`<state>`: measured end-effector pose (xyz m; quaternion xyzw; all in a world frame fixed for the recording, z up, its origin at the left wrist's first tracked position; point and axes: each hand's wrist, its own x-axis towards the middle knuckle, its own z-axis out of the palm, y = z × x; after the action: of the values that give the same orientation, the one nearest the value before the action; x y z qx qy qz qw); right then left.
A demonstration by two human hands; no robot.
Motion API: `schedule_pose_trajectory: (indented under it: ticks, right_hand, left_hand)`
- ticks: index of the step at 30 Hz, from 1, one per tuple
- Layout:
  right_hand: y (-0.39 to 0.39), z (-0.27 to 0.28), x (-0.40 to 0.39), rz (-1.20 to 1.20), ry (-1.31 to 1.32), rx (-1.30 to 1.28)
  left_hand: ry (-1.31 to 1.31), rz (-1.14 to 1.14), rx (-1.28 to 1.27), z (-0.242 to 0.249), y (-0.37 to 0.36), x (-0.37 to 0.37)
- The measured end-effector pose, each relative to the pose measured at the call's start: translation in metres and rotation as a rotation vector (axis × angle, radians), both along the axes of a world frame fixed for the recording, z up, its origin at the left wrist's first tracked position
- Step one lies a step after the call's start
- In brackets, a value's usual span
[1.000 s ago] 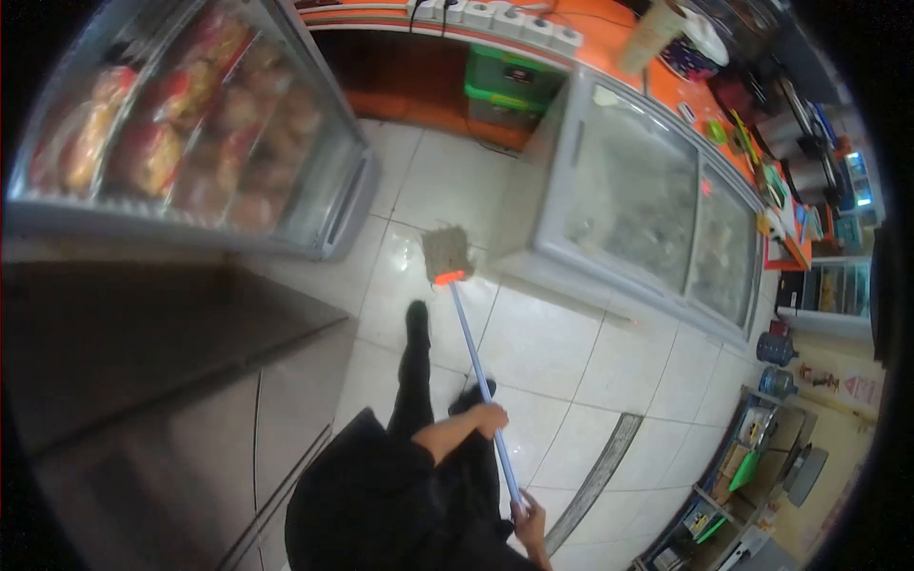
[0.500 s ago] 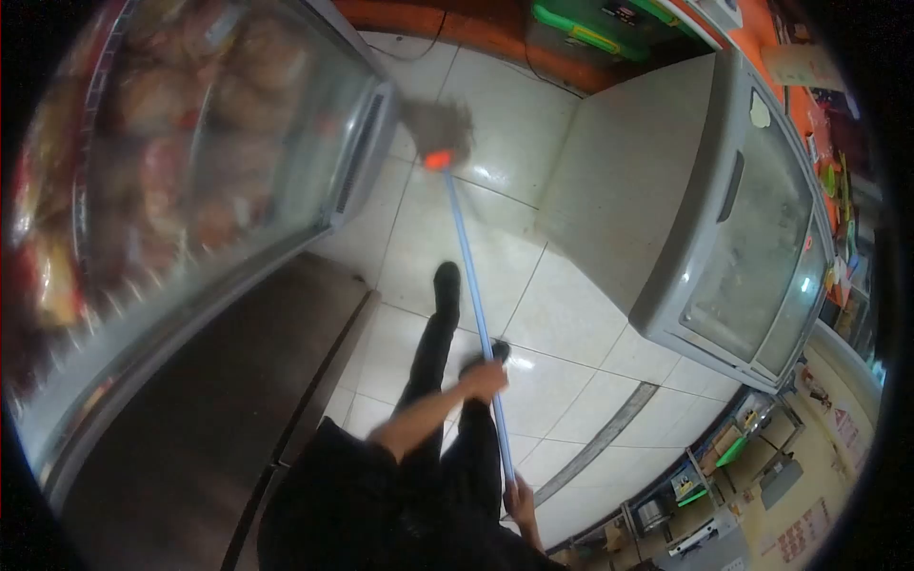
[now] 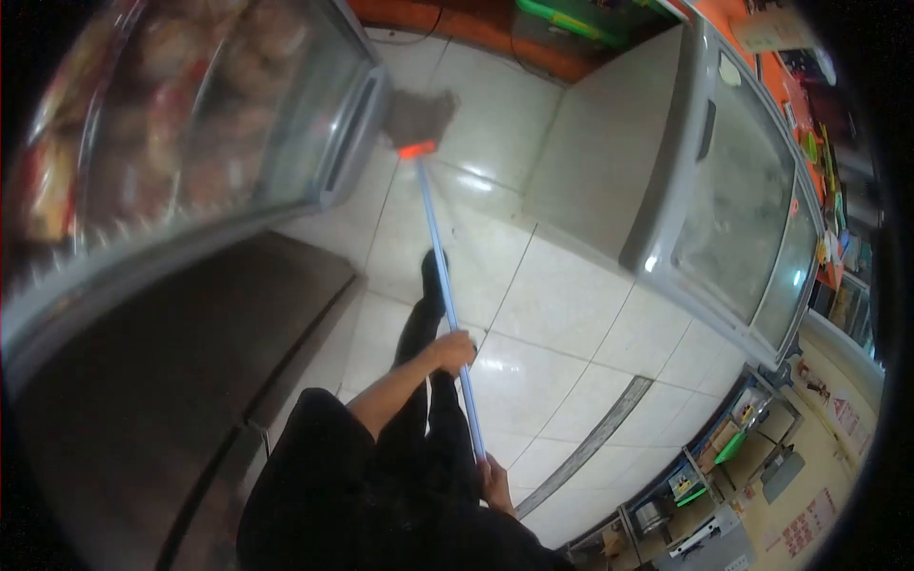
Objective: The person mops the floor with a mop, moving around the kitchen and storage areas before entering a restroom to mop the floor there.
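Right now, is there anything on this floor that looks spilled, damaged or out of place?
One untidy thing: a dark cable seems to trail loosely on the tiles beyond the mop head. I see no clear spill or damage.

The left forearm (image 3: 388, 397), bare below a dark sleeve (image 3: 328, 438), slants forward and inward, ending in the left hand (image 3: 452, 351), its fingers wrapped in a closed grip. The right hand (image 3: 496, 485) sits lower, nearer the torso, fingers curled. The legs (image 3: 415, 341) are dark-clad, one foot (image 3: 434, 268) set forward.
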<state>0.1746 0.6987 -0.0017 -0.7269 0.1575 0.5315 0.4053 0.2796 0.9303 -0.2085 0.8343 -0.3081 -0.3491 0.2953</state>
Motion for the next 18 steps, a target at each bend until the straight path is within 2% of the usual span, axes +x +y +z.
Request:
schedule_pose_trajectory:
  ticks: [2, 3, 4, 5, 6, 8, 10, 11, 12, 13, 14, 16, 17, 18]
  right_hand:
    - [-0.023, 0.018, -0.044, -0.153, 0.132, -0.134]
    - [-0.024, 0.000, -0.054, -0.005, -0.177, -0.013]
    - [-0.008, -0.009, -0.040, -0.081, -0.132, 0.018]
    - [0.020, -0.015, -0.015, -0.103, -0.273, 0.028]
    - [0.029, -0.047, -0.002, -0.087, -0.237, 0.052]
    - [0.041, -0.093, 0.001, -0.055, -0.102, 0.089]
    - [0.019, -0.089, -0.042, -0.046, -0.235, 0.111]
    - [0.006, -0.078, -0.073, -0.053, -0.220, 0.114]
    - [-0.005, -0.060, -0.103, -0.110, -0.288, 0.058]
    - [-0.005, -0.056, -0.112, -0.166, -0.378, 0.014]
    - [0.003, -0.058, -0.098, -0.178, -0.382, 0.019]
    - [0.023, -0.083, -0.037, -0.090, -0.298, -0.006]
    - [0.026, -0.108, -0.026, -0.107, -0.243, -0.017]
    - [0.012, -0.111, -0.030, -0.110, -0.245, -0.017]
  left_hand:
    - [0.009, -0.111, 0.003, -0.015, -0.035, -0.048]
    - [-0.052, 0.028, -0.044, -0.028, -0.028, -0.057]
    - [-0.117, 0.169, -0.091, -0.044, -0.012, -0.050]
    - [-0.172, 0.149, -0.017, -0.053, 0.009, -0.029]
    - [-0.230, 0.127, 0.060, -0.059, 0.032, -0.003]
    - [-0.122, -0.058, 0.270, -0.077, 0.054, 0.021]
    - [-0.190, -0.029, 0.103, -0.086, 0.034, -0.020]
    - [-0.231, -0.038, 0.092, -0.089, 0.014, -0.055]
    - [-0.112, -0.053, 0.061, -0.066, -0.001, -0.070]
    - [-0.105, -0.016, 0.043, -0.065, -0.001, -0.069]
    - [-0.100, 0.023, 0.027, -0.067, 0.000, -0.068]
    - [-0.173, 0.047, 0.172, -0.098, 0.029, -0.019]
    - [-0.207, 0.090, 0.138, -0.082, 0.041, 0.007]
    - [-0.209, 0.088, 0.138, -0.102, 0.031, -0.004]
